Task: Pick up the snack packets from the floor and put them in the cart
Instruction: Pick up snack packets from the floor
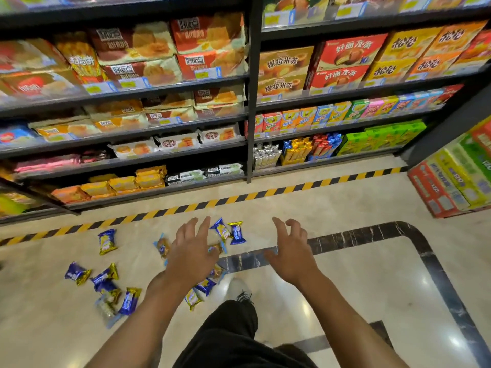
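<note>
Several small blue-and-gold snack packets lie scattered on the pale floor. One packet (107, 241) lies at the left, a pair (230, 231) lies just beyond my fingers, and a cluster (114, 290) sits at the lower left. More packets (198, 292) are partly hidden under my left forearm. My left hand (192, 251) hovers over the middle packets with fingers spread, holding nothing. My right hand (291, 251) is open too, over bare floor to the right. No cart is in view.
Stocked snack shelves (247, 144) rise straight ahead behind a yellow-and-black floor stripe (239, 199). Stacked colourful boxes (457, 179) stand at the right. My white shoe (236, 289) and dark trouser leg are below my hands.
</note>
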The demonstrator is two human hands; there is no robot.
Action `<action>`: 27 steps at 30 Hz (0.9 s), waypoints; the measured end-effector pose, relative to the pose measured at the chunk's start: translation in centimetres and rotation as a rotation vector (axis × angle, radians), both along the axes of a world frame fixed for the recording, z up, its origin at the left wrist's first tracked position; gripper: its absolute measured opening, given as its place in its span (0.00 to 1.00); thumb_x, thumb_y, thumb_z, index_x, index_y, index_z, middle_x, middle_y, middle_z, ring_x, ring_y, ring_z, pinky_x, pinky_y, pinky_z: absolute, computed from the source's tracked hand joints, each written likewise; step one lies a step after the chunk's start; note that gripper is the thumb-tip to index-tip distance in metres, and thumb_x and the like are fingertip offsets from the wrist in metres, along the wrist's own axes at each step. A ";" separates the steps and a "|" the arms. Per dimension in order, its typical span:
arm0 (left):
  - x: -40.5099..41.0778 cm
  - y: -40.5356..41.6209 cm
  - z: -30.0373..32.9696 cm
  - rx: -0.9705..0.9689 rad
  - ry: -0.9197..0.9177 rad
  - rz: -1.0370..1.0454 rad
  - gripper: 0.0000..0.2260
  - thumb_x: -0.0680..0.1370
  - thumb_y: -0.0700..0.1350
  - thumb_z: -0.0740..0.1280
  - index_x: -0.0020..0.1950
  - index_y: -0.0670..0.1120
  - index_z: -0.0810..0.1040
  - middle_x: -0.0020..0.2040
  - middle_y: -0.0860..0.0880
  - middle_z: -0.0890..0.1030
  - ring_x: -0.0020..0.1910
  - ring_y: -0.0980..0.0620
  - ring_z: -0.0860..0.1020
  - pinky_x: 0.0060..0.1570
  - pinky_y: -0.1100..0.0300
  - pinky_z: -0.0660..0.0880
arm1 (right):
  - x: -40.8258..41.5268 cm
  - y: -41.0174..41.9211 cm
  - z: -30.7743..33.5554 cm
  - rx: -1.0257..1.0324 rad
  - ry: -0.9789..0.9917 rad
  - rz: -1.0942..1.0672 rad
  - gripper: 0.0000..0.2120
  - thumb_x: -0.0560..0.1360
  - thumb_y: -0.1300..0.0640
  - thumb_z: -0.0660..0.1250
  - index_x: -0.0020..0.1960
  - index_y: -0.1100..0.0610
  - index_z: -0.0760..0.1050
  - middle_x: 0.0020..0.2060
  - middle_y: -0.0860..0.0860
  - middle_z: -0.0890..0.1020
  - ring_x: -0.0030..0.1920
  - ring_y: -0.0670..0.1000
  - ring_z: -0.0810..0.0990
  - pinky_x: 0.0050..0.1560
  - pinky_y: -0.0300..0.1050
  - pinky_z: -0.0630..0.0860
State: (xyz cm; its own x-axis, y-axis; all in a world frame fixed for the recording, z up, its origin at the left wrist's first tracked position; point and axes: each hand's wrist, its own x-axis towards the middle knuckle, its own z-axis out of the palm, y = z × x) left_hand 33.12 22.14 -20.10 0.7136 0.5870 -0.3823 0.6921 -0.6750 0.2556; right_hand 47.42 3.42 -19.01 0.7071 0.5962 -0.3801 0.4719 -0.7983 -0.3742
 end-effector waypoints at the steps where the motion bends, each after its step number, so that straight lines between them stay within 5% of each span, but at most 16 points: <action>1: 0.4 0.6 -0.2 -0.008 0.006 0.012 0.36 0.79 0.57 0.64 0.82 0.53 0.49 0.80 0.46 0.53 0.78 0.43 0.52 0.72 0.47 0.61 | 0.6 0.8 -0.2 -0.006 0.006 0.019 0.38 0.76 0.44 0.66 0.79 0.49 0.50 0.73 0.55 0.58 0.71 0.58 0.60 0.64 0.53 0.70; 18: 7.1 5.1 -2.5 -0.049 0.037 0.241 0.35 0.80 0.55 0.64 0.81 0.52 0.49 0.80 0.44 0.54 0.78 0.41 0.52 0.71 0.47 0.61 | 10.7 11.4 -4.8 -0.033 0.129 0.283 0.36 0.75 0.50 0.68 0.77 0.48 0.53 0.71 0.54 0.58 0.70 0.58 0.61 0.65 0.52 0.68; 23: 9.2 5.3 -4.8 -0.131 0.032 0.475 0.34 0.78 0.53 0.65 0.81 0.52 0.54 0.79 0.44 0.56 0.76 0.41 0.56 0.72 0.48 0.59 | 13.9 13.9 -8.8 0.066 0.322 0.252 0.30 0.75 0.57 0.68 0.74 0.50 0.62 0.68 0.52 0.61 0.68 0.55 0.62 0.57 0.42 0.67; 27: 11.0 6.2 -7.4 -0.176 -0.040 0.657 0.33 0.78 0.49 0.66 0.80 0.54 0.55 0.79 0.45 0.55 0.76 0.41 0.56 0.71 0.48 0.59 | 16.8 16.3 -11.7 0.099 0.269 0.311 0.31 0.75 0.57 0.69 0.75 0.52 0.62 0.68 0.52 0.60 0.68 0.55 0.60 0.63 0.48 0.68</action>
State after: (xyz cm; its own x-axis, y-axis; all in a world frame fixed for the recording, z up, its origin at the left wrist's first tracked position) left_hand 44.08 28.38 -27.49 0.2460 0.8349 -0.4923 0.9319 -0.0641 0.3569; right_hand 64.24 19.71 -30.72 0.3709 0.8088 -0.4564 0.5598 -0.5868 -0.5850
